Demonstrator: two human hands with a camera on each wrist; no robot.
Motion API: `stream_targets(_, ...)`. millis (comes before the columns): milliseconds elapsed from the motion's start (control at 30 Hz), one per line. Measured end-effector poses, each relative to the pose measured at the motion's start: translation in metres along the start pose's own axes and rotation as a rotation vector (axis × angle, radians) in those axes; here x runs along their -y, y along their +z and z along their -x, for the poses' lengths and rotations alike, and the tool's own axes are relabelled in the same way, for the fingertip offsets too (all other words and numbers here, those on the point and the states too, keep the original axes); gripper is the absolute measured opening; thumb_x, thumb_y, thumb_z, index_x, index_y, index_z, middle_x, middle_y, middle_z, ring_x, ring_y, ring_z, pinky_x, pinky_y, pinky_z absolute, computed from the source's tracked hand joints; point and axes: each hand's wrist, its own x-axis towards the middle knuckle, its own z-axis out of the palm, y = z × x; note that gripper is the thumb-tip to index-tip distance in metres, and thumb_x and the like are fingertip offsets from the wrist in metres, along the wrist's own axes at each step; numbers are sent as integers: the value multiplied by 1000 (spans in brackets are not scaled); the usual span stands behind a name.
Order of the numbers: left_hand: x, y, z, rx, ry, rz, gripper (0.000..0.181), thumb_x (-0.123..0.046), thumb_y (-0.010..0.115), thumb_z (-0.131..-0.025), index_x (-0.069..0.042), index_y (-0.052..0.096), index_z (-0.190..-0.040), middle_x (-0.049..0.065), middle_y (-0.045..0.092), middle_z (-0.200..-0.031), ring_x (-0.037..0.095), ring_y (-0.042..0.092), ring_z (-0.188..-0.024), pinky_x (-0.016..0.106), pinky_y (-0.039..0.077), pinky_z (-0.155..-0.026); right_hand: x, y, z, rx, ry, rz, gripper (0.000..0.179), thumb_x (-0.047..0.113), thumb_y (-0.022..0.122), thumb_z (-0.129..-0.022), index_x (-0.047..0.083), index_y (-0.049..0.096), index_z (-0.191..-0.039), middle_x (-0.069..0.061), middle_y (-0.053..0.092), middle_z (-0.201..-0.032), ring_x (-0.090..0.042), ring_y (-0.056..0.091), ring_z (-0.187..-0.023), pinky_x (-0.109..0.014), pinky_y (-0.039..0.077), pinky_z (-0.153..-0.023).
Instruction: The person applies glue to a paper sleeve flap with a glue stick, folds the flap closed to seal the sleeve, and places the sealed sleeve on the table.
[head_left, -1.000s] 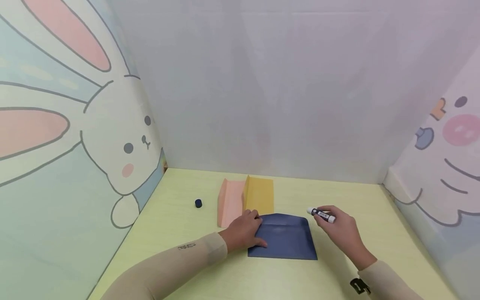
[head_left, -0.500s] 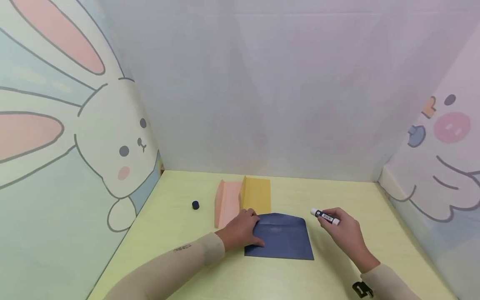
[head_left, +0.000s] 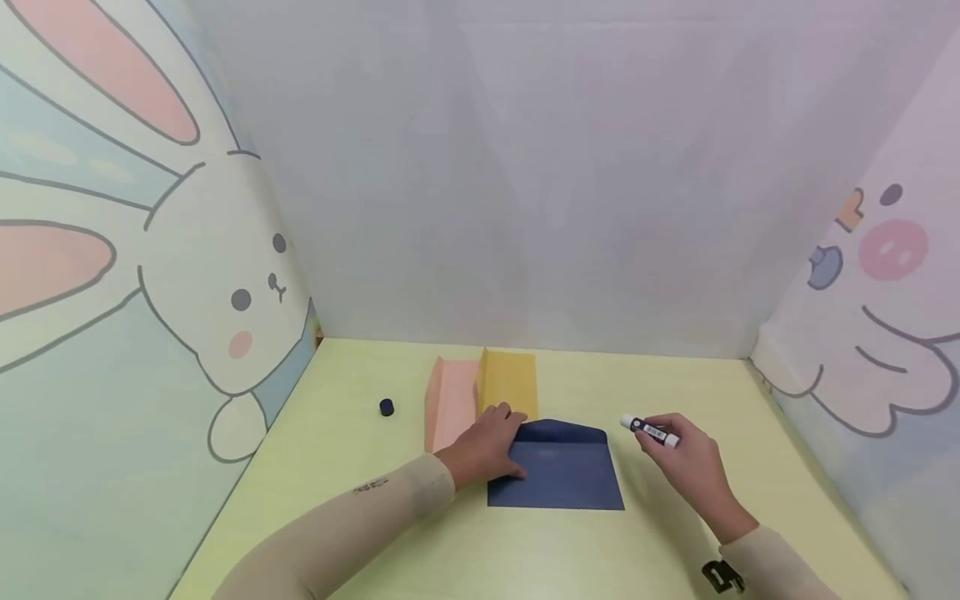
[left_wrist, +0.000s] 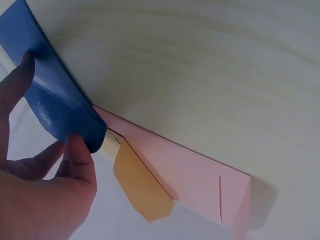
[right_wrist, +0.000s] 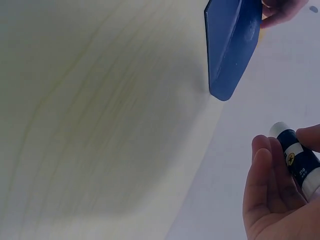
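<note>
A navy blue envelope (head_left: 566, 475) lies on the table, its flap (head_left: 558, 432) at the far side and tilted up. My left hand (head_left: 486, 446) holds the envelope's left side, the thumb on its body and the curled fingers at the flap's edge; the left wrist view shows these fingertips (left_wrist: 77, 145) against the flap. A shiny patch shows on the flap there. Right of the envelope, my right hand (head_left: 697, 467) grips an uncapped glue stick (head_left: 651, 431) with a dark label, above the table. Its white end points left, apart from the envelope.
Behind the left hand lie a pink envelope (head_left: 453, 400) and a yellow envelope (head_left: 513, 379), their flaps raised and the yellow one overlapping the pink. A small dark cap (head_left: 386, 407) stands farther left. Printed side panels and a pale back curtain (head_left: 525, 192) enclose the table.
The navy envelope's flap has tilted up more under the left fingers. The right hand with the glue stick has drawn slightly away to the right from the envelope. The head view has shifted a little.
</note>
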Motion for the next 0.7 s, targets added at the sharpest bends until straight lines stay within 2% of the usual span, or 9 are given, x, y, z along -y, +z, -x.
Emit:
stream_targets(67, 0, -1, 1, -4, 17, -7, 86, -51, 104, -92, -13, 68, -159, 2, 65, -131, 16, 57, -116, 30, 60, -105, -5, 0, -1, -5, -11, -25, 44, 37, 89, -106, 3, 80, -131, -22, 87, -122, -5, 73, -84, -27, 57, -65)
stream_targets(100, 0, -2, 2, -4, 25, -11, 80, -50, 103, -93, -14, 70, -156, 1, 65, -128, 15, 56, -112, 29, 60, -102, -14, 3, -4, -20, -46, -68, 42, 38, 91, -105, 5, 81, -129, -19, 87, -118, -6, 72, -81, -26, 54, -62)
stream_targets(200, -2, -3, 2, 18, 42, -6, 62, -45, 101, -97, -17, 75, -145, -2, 63, -120, 12, 54, -104, 26, 57, -94, -19, 4, -6, -19, -65, -93, 44, 43, 91, -105, 6, 81, -126, -18, 87, -115, -9, 72, -81, -27, 54, -61)
stream_targets(300, -4, -4, 3, 57, 53, 8, 43, -39, 97, -101, -18, 81, -135, -4, 65, -115, 10, 56, -99, 26, 57, -91, -13, 4, -4, -16, -49, -76, 41, 38, 90, -106, 5, 81, -128, -19, 87, -117, -4, 71, -80, -25, 54, -62)
stream_targets(333, -5, -4, 3, 73, 55, 16, 37, -37, 96, -102, -19, 83, -132, -4, 65, -114, 9, 57, -97, 26, 57, -91, -4, 1, 0, -4, -17, -30, 43, 38, 89, -107, 3, 80, -131, -23, 86, -123, -3, 71, -82, -27, 56, -64)
stream_targets(467, -6, -5, 3, 132, 49, 58, 19, -31, 91, -107, -18, 85, -120, -5, 66, -109, 8, 58, -90, 25, 56, -87, 6, -1, 3, 0, 16, 30, 41, 30, 88, -108, 2, 79, -136, -26, 85, -131, 1, 66, -82, -25, 54, -65)
stream_targets(567, -5, -3, 1, 155, 32, 104, 14, -28, 87, -109, -17, 80, -109, -6, 65, -100, 9, 56, -86, 25, 51, -81, 6, 0, 2, 2, 27, 50, 40, 28, 87, -109, 2, 78, -137, -27, 84, -134, 0, 65, -84, -25, 54, -66)
stream_targets(667, -9, 0, -2, 161, -20, 151, 23, -33, 83, -110, -18, 67, -103, -5, 63, -90, 11, 57, -81, 27, 48, -76, 4, 0, 2, 2, 17, 37, 38, 28, 86, -110, 1, 78, -136, -27, 84, -131, 0, 67, -84, -25, 56, -66)
stream_targets(700, -11, 1, -3, 163, -42, 150, 25, -37, 80, -112, -17, 67, -106, -4, 64, -90, 12, 58, -81, 29, 49, -76, 3, -1, 2, 2, 15, 33, 38, 28, 86, -110, 1, 78, -136, -26, 84, -130, 0, 68, -85, -25, 56, -66)
